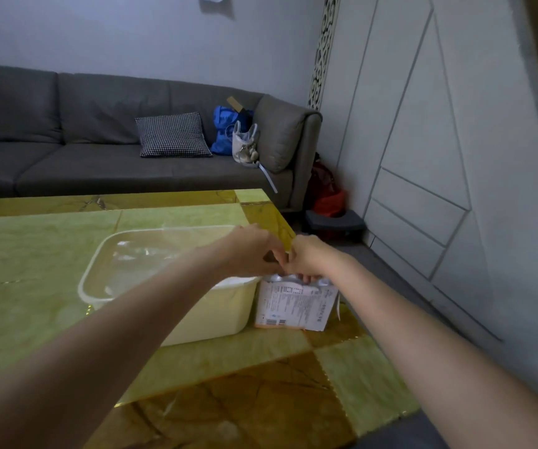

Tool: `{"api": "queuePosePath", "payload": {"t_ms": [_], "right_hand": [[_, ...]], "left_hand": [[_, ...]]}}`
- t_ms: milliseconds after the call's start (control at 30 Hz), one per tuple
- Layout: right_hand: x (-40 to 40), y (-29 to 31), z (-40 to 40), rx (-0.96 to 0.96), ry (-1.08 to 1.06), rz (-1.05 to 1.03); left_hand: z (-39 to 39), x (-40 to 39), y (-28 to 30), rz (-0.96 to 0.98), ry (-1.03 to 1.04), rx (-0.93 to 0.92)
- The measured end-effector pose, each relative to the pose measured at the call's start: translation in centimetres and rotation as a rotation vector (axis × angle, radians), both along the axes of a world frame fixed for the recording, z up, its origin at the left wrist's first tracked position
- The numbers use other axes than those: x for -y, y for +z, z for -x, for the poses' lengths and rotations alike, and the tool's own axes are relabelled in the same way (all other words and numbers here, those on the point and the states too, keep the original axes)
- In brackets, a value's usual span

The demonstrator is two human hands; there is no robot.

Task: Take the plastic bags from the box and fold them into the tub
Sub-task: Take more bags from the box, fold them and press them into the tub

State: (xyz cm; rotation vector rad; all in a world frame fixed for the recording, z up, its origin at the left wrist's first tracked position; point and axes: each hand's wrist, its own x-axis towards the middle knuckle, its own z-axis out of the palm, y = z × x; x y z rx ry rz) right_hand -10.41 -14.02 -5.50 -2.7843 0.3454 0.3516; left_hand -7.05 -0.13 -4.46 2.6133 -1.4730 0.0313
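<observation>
Both hands meet directly over the box (295,304), which stands upright on the table (50,254) just under the fingertips. The left hand (254,254) has its fingers curled toward the box opening; the right hand (306,259) has fingers dipped into the top, where a pale bunch of plastic bags (280,279) shows. It looks like both pinch at the bags, but the actual contact is hidden behind the knuckles, so the grip cannot be confirmed for either hand. The hands are nearly touching each other.

The tub (164,283) sits just to the left of the hands, touching or almost touching the box, with some clear plastic already lying inside.

Risks, as judged: the box is light and narrow, sitting close to the table edge on the right-hand side. A pull upward with nobody bracing it could lift or tip the whole box, maybe off the table. Thin film could also come out several sheets at once, or tear if tugged at an angle. The left forearm crosses over the tub rim, so a quick draw-back could nudge the tub.
</observation>
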Motion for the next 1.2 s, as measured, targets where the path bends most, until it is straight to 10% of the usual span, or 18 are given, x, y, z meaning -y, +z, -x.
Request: {"api": "queuePosePath", "payload": {"t_ms": [533,800,1200], "right_hand": [[3.0,-0.2,0.6,0.270,-0.076,-0.243],[3.5,-0.2,0.3,0.409,-0.182,-0.562],[3.8,1.6,0.3,0.767,-0.280,-0.990]], "left_hand": [[0.2,2.1,-1.2,-0.220,0.022,0.125],[0.4,3.8,-0.9,0.422,0.318,-0.462],[-0.8,2.6,1.6,0.598,0.432,-0.453]]}}
